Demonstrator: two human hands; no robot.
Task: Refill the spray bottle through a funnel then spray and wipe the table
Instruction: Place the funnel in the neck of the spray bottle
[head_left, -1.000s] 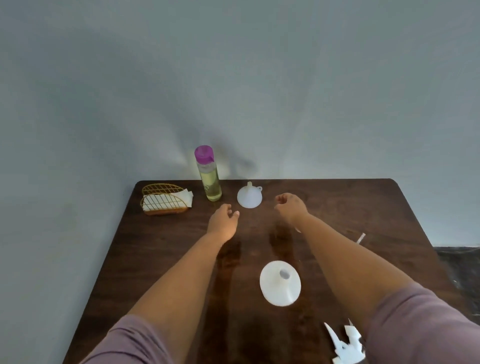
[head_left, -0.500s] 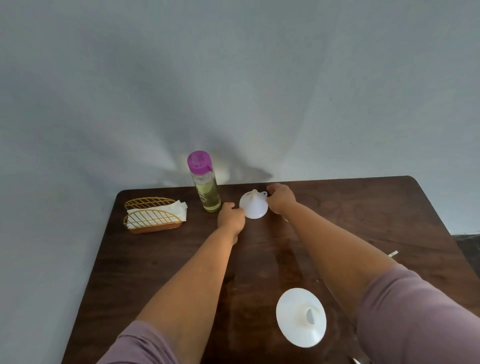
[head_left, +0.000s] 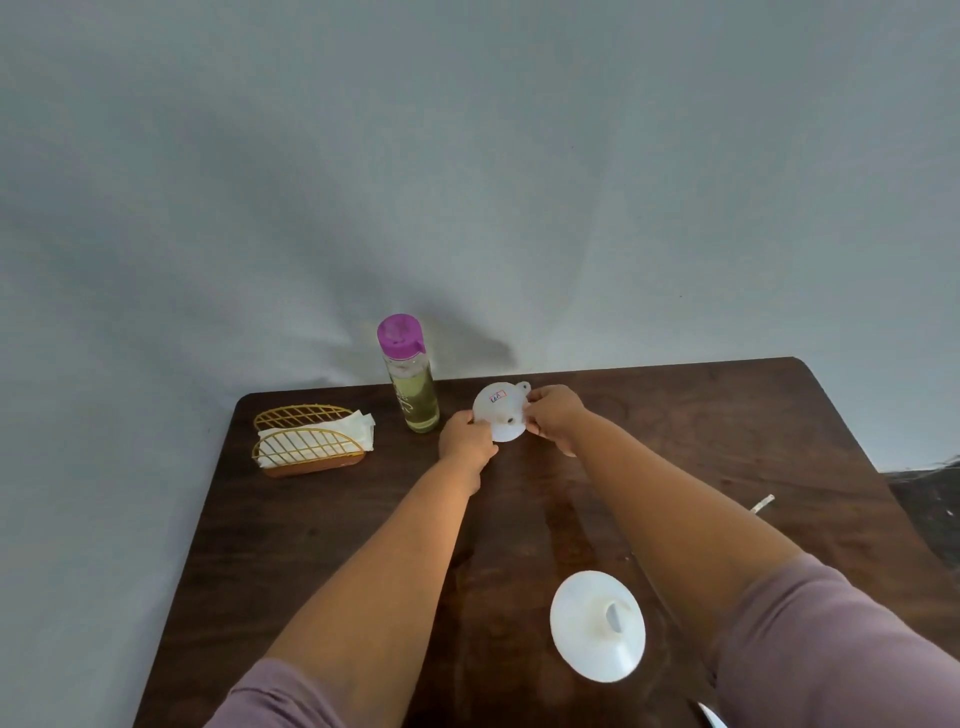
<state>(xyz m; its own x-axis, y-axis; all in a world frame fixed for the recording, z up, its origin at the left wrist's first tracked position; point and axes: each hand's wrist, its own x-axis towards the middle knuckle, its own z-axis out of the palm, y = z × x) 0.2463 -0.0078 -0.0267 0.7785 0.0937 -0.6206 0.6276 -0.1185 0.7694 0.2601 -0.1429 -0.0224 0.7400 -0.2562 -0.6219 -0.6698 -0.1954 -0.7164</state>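
White funnels, two: one (head_left: 501, 411) pinched between both hands, left hand (head_left: 466, 440), right hand (head_left: 554, 415), one (head_left: 597, 625) lying nearer, one bottle (head_left: 410, 382).

Gold wire napkin holder (head_left: 307, 441), small stick (head_left: 762, 504)

Dark wooden table (head_left: 322, 530), lower half of frame. On it: gold wire napkin holder (head_left: 307, 440) at upper left, purple-capped bottle (head_left: 410, 375) of yellowish liquid beside it, large white funnel (head_left: 597, 626) mouth-down at lower centre, small stick (head_left: 762, 504) at right
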